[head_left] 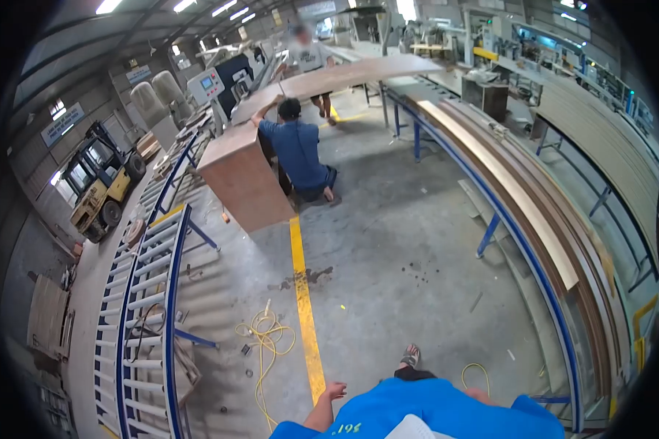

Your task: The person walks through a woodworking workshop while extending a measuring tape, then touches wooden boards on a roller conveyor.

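Observation:
My left hand hangs low beside the blue shirt, close to the yellow floor line. It holds nothing that I can see, and its fingers look loosely apart. Of my right hand or forearm only a small patch of skin shows at the shirt's right side; the fingers are hidden. A sandalled foot is on the grey floor between them. Neither hand touches any object that I can make out.
Ahead, a co-worker crouches by a wooden box-like piece; another person stands behind a long panel. Roller conveyor and forklift left; stacked boards right. Yellow cable on the floor.

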`<state>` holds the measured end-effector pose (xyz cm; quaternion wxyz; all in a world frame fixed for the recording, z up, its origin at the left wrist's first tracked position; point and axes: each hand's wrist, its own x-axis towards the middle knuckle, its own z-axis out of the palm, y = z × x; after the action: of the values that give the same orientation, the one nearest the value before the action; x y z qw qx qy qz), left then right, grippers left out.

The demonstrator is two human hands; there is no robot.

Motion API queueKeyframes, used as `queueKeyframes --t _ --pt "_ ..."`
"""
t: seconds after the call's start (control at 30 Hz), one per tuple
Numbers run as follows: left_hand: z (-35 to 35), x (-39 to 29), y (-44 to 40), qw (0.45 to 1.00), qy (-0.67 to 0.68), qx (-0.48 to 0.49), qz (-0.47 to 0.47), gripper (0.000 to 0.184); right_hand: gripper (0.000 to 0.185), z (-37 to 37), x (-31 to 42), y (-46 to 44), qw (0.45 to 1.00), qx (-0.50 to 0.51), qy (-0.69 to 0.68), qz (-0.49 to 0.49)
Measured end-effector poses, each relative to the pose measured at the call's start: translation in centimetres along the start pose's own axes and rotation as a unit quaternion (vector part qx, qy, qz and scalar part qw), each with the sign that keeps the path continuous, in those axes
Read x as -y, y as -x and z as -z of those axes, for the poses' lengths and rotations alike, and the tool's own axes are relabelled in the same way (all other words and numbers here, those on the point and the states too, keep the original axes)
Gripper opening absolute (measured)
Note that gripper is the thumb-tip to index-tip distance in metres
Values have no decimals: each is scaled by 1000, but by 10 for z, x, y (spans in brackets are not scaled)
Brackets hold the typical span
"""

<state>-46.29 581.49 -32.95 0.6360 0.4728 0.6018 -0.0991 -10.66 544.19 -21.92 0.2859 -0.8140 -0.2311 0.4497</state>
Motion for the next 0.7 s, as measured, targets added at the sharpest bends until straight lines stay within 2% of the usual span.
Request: queueKeyframes --t 0.03,0.07,0.1,0.13,0.17,0.2,0.23,0.37,0.43,0.5,0.53,0.57,0.6,0.63,0.67,0.7 --pt "1 0 -1 999 27 11 41 23 17 13 48 6 997 -1 49 54" --pt "8 -16 -7 999 31 6 38 23 17 17 -5 -101 997 1 51 61" --pt "14 -19 -10 996 61 -20 60 23 16 21 -98 -193 959 159 219 -86" --pt "14 -21 -12 991 92 -43 89 22 16 45 -71 -203 968 59 237 50" --pt "17 -25 -17 990 96 -42 99 22 17 73 -45 -212 951 -38 245 182" --pt "24 -32 -18 987 113 -65 93 22 18 94 -11 -222 997 -41 52 46" --pt "28 -40 -21 984 129 -87 86 21 19 111 27 -228 984 -45 -142 -96" --pt "40 -89 -54 987 109 -65 100 22 18 126 81 -260 957 -106 -243 -113" --pt "43 -120 -73 989 104 -49 90 22 17 106 83 -272 969 -87 -189 -134" --pt "42 -155 -99 993 97 -13 60 21 14 78 53 -290 996 38 56 -60" --pt "45 -178 -112 994 94 -13 61 21 16 54 35 -294 994 43 54 -87" --pt "49 -197 -130 996 65 5 66 21 18 41 66 -285 980 90 1 -178" --pt "56 -217 -145 997 35 22 70 21 19 41 93 -262 934 104 336 54" --pt "65 -241 -164 997 34 21 63 21 19 5 95 -286 912 266 296 -95" --pt "77 -268 -184 998 17 22 65 22 19 27 88 -320 915 258 297 -89" --pt "90 -294 -204 998 -1 21 67 23 19 13 87 -345 924 235 289 -83"
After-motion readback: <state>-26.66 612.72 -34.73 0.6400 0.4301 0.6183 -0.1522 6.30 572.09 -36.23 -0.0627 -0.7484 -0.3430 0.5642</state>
